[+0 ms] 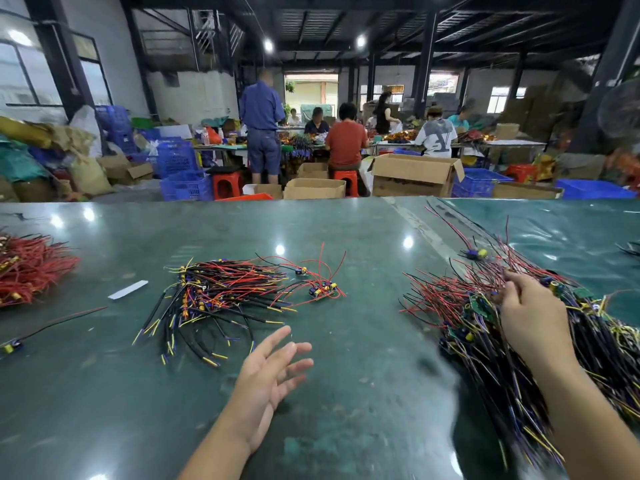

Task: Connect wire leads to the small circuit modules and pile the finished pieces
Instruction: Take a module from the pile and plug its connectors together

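Observation:
A pile of black, red and yellow wire leads with small modules (221, 292) lies in the middle of the green table (346, 358). A few loose modules with red wires (322, 289) lie just right of it. A bigger heap of wires and green circuit modules (485, 327) fills the right side. My left hand (270, 379) hovers over the table below the middle pile, fingers spread, holding nothing. My right hand (530, 313) reaches into the big heap, its fingers curled among the red wires; what they grip is hidden.
A heap of red wires (31, 268) sits at the left edge. A white strip (128, 289) lies near the middle pile, and a single wired module (14, 346) lies at the near left. Beyond the table, people work among cardboard boxes and blue crates.

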Available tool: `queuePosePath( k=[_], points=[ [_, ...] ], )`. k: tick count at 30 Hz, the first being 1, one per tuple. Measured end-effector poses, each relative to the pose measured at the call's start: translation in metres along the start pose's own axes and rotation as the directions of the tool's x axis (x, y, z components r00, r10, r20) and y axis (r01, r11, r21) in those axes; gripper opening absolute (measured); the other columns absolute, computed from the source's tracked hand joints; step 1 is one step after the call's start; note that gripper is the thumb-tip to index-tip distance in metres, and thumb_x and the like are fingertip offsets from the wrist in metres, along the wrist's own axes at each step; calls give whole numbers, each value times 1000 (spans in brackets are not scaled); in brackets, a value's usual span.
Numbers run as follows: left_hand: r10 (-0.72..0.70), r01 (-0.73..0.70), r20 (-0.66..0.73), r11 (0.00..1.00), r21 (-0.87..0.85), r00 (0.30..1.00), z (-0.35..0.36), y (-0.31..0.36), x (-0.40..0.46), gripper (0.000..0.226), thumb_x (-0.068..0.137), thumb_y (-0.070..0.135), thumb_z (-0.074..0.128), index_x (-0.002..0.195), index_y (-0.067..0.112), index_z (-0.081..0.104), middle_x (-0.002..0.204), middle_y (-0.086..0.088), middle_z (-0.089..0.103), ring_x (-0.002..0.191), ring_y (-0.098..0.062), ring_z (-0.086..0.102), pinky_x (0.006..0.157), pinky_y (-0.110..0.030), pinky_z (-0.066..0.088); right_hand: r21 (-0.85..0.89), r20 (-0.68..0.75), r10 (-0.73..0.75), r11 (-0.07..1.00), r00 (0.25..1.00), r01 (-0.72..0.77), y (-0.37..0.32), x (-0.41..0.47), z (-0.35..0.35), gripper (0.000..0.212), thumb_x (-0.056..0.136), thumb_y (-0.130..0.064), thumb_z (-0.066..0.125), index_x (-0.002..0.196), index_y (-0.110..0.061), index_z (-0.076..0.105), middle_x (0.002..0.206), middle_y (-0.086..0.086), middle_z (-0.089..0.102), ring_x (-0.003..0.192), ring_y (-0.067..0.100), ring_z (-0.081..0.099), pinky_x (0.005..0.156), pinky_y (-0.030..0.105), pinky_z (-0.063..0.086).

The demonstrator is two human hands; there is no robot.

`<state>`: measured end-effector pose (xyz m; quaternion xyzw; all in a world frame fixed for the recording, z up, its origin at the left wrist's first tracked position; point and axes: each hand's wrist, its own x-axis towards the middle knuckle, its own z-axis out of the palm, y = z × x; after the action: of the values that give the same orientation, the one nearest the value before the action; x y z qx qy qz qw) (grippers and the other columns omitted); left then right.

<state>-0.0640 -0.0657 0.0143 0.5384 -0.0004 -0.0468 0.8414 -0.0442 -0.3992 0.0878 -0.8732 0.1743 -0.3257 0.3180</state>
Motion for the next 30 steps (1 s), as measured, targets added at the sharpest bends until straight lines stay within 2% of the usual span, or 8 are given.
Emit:
queuePosePath(
  k=[5,9,13,17,20,23,26,30],
  points=[
    [-2,1,-39,1000,-7,999,-1,-1,1,34,88,11,56,121,17,56,100,-12,73,77,-19,70,62,-24,55,-508,63,115,858,991,-67,17,-14,16,20,88,-7,51,98,6,63,119,28,52,107,41,44,92,44,37],
    [19,-17,-79,1000,20,997,-5,-3,5,28,91,9,55,117,15,59,96,-10,73,75,-17,69,62,-23,55,-388,-49,-101,918,994,74,-14,-34,34,26,79,-12,65,104,-4,68,124,22,54,111,40,40,91,45,35],
    [203,-141,-191,945,295,961,-10,-9,12,22,90,0,57,104,15,66,87,0,74,80,-13,68,69,-23,53,-119,166,-250,955,954,271,-50,-72,71,22,79,-13,66,100,-12,71,114,11,59,107,34,46,93,38,36],
    [607,-105,-174,396,912,775,-29,-13,25,32,82,6,66,109,22,68,124,-9,59,115,-27,45,104,-40,35,72,371,-369,926,852,370,-56,-124,105,17,79,-7,63,93,-13,71,109,5,60,103,29,51,92,35,41],
    [441,214,-254,139,967,861,-50,-13,33,55,88,33,58,140,34,42,156,-13,18,140,-31,12,116,-39,14,137,430,-448,890,784,434,-45,-139,115,14,77,-3,65,82,-14,70,104,5,61,98,29,54,84,32,43],
    [321,312,-295,-3,950,900,-60,-14,42,49,93,43,45,141,31,42,155,-4,28,142,-28,16,115,-38,16,187,440,-456,889,774,418,-42,-138,116,16,79,-1,65,83,-15,72,102,0,58,98,24,52,84,25,37],
    [442,231,-224,39,972,869,-61,-12,45,26,92,22,51,110,12,67,120,-8,63,118,-31,49,97,-33,33,226,453,-435,901,778,371,-43,-136,115,18,82,0,62,85,-13,73,100,-4,54,99,20,49,85,18,32],
    [533,221,-257,132,966,806,-60,-2,38,20,87,3,55,91,7,74,93,-14,72,92,-35,57,79,-39,42,249,478,-441,897,760,364,-43,-135,115,19,84,-2,59,87,-13,73,101,-6,52,101,17,47,86,18,32]
  ],
)
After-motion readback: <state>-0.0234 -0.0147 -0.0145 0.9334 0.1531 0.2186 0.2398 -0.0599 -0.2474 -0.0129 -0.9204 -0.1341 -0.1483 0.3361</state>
